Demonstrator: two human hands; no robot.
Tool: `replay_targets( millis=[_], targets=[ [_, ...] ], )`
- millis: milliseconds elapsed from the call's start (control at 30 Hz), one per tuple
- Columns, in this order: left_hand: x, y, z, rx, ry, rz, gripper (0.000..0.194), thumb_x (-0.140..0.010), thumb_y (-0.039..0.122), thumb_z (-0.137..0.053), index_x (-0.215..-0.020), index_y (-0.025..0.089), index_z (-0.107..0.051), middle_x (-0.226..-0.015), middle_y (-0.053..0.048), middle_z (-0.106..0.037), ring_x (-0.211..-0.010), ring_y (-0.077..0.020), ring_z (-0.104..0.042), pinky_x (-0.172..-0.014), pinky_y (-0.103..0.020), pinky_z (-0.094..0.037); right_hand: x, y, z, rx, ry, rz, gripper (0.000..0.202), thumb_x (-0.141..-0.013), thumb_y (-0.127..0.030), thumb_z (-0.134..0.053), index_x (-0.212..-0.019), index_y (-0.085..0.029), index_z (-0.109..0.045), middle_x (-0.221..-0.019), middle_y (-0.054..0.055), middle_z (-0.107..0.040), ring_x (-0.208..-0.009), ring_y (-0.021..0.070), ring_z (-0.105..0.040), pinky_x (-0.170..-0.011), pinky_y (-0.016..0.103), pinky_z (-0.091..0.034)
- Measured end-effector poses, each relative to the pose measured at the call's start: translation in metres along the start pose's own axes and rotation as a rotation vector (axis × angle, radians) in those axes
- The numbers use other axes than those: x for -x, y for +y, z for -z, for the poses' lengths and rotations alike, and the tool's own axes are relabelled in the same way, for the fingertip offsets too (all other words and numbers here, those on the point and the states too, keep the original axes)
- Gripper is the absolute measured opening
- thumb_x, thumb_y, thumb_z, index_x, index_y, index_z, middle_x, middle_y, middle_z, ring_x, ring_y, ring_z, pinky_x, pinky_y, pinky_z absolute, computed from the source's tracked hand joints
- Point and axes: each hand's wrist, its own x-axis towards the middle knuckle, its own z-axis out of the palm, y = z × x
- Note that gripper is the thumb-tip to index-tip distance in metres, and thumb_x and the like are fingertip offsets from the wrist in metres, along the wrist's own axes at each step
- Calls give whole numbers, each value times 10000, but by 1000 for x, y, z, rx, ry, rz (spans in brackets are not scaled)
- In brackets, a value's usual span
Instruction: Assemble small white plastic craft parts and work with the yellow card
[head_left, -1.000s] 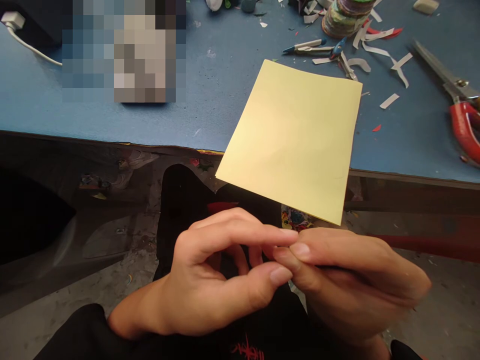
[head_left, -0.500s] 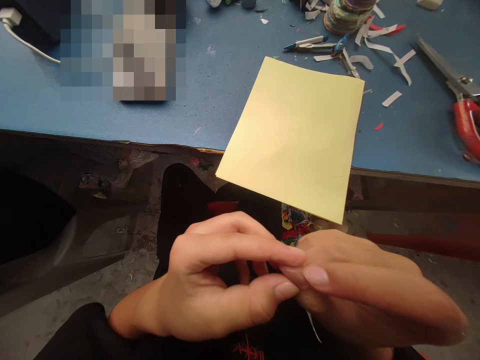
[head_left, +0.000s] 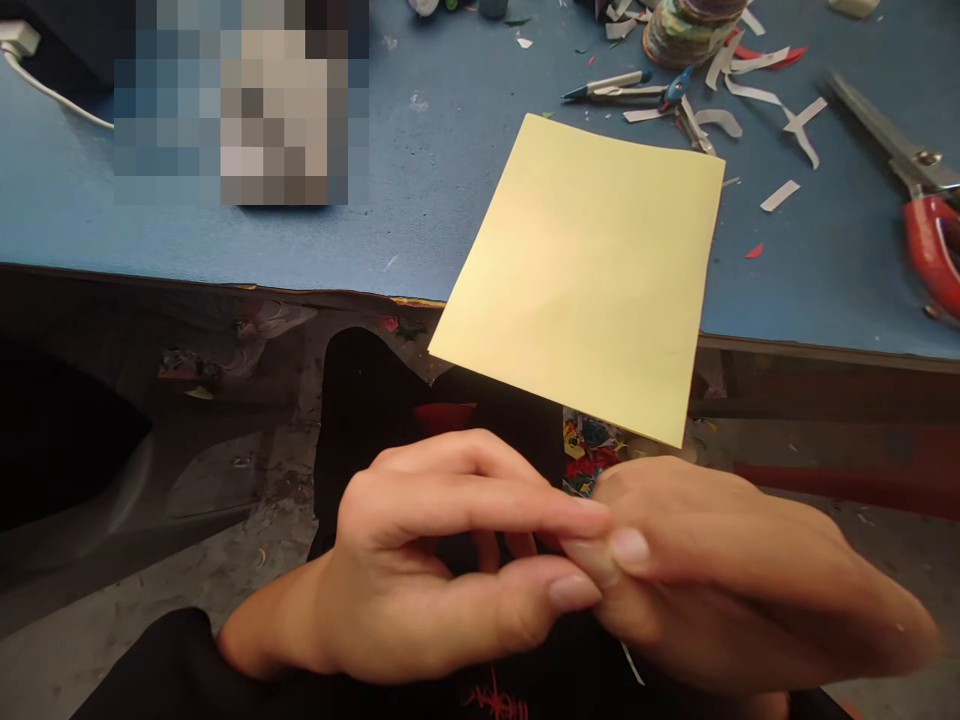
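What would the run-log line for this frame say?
left hand: fingertips pinched against right | right hand: pinching thin white strip | yellow sheet: overhanging blue table edge

Blue-topped table (head_left: 420,200) with worn front edge — gray, scrap-littered floor (head_left: 225,570) below.

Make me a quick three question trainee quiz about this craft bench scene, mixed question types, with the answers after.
1. True or false: the yellow sheet lies wholly on the blue table.
2. Which side of the table holds the red-handled scissors: A left, B right?
3. Where do the left hand and right hand meet?

Key:
1. False; its near corner overhangs the edge.
2. B.
3. At the fingertips, pinched together below the sheet; a thin white strip shows beneath them.
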Motion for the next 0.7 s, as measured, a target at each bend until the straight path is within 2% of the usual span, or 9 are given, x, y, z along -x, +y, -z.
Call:
replay_targets(
  millis=[33, 67, 167, 267, 333, 467, 600, 700],
  targets=[
    [0, 0, 0, 2, -2, 2, 315, -715, 57, -712, -1028, 93, -704, -752, -71, -652, -601, -119, -580, -461, -201, -493, 1, -1, -3, -27, 66, -29, 246, -809, -167, -639, -644, -213, -462, -393, -101, -533, -295, 33, -484, -329, 133, -413],
    [0, 0, 0, 5, -5, 4, 318, -717, 56, -709, -1032, 96, -704, -749, -71, -650, -597, -122, -581, -457, -205, -494, 3, 0, -5, -52, 45, -57, 238, -804, -172, -647, -647, -214, -473, -419, -106, -557, -317, 28, -495, -350, 127, -432],
    [0, 0, -1, 17, -8, 15, 323, -718, 53, -705, -1038, 100, -703, -745, -73, -646, -583, -128, -585, -445, -216, -498, 8, 7, -2, -135, -102, -16, 170, -809, -182, -640, -719, -224, -501, -518, -120, -616, -391, 14, -536, -417, 101, -477],
    [0, 1, -1, 19, -17, 29, 329, -719, 52, -704, -1044, 104, -700, -750, -74, -644, -584, -135, -595, -453, -226, -511, 10, 13, 1, -153, -137, 25, 142, -816, -172, -633, -777, -215, -504, -549, -103, -629, -418, 17, -550, -441, 107, -487],
    [0, 2, -1, 19, -22, 32, 328, -719, 48, -703, -1043, 98, -700, -750, -75, -643, -591, -139, -600, -460, -229, -515, 8, 12, -1, -131, -108, 36, 154, -833, -222, -633, -779, -210, -489, -523, -97, -608, -388, 19, -520, -411, 123, -462],
    [2, 2, 0, 26, -35, 24, 326, -722, 60, -705, -1046, 91, -696, -747, -74, -640, -601, -139, -596, -462, -225, -508, 3, 4, -12, -74, 54, -10, 290, -865, -346, -587, -678, -202, -419, -385, -101, -467, -292, 24, -381, -322, 157, -349],
    [3, 1, 1, 34, -48, 41, 319, -733, 63, -696, -1050, 96, -695, -778, -80, -643, -597, -132, -596, -473, -225, -514, 3, 1, -13, -52, 16, 11, 276, -854, -255, -593, -691, -219, -374, -380, -117, -410, -293, 29, -324, -313, 177, -298],
    [2, 0, 1, 29, -48, 41, 331, -735, 65, -696, -1063, 109, -691, -773, -75, -646, -617, -134, -598, -489, -225, -520, 7, 4, -7, -80, -79, 24, 280, -819, -115, -580, -701, -228, -353, -430, -122, -398, -326, 32, -305, -329, 201, -277]
  ],
)
